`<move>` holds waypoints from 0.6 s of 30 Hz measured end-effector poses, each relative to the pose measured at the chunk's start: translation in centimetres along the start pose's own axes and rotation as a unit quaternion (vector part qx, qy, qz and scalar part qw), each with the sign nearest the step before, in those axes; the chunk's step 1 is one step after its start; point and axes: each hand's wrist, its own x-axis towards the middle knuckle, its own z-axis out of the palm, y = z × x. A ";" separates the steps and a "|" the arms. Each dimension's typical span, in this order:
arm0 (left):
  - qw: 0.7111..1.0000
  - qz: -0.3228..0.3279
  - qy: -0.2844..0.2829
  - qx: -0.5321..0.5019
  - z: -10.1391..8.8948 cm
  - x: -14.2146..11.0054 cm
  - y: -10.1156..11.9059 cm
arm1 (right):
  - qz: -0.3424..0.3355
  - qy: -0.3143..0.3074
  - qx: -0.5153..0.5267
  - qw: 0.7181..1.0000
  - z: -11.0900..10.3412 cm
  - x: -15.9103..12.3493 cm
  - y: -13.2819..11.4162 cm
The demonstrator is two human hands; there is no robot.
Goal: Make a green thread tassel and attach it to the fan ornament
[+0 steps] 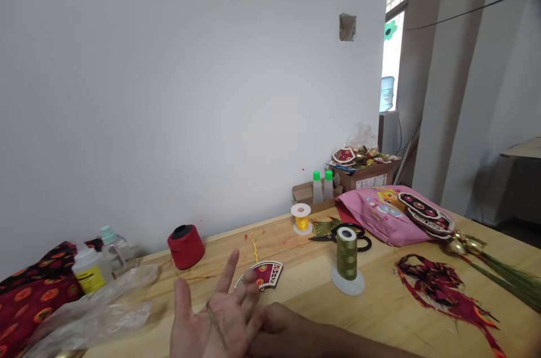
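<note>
Across the upturned, loosely spread left hand [230,313], an olive strand [215,322] is laid. At its three o'clock, the right hand [276,324] is partly covered; whether anything is gripped cannot be told. On the worktop [300,296], the fan-shaped ornament [269,275] is placed at two o'clock from the left hand.

A patterned cloth [31,313] lay far left beside a yellow-labelled bottle [91,276]. Two green-capped bottles [318,193] stood at a small carton [302,193] by the wall [211,93], near a heaped cardboard box [347,181]. A pink bag [367,220] lay before the box; a blue water jug [386,96] showed at the window [390,59].
</note>
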 end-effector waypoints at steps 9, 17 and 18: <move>0.983 0.152 0.085 0.057 -0.7 0.9 0.5 | -0.053 -0.020 -0.458 0.887 -0.8 -1.6 -1.9; 0.990 0.111 0.068 0.051 -0.5 0.5 0.3 | -0.121 0.167 -0.476 0.855 -1.5 -1.9 -3.2; 0.992 0.102 0.056 0.045 -0.3 0.4 0.2 | -0.117 0.216 -0.442 0.863 -1.6 -1.9 -3.1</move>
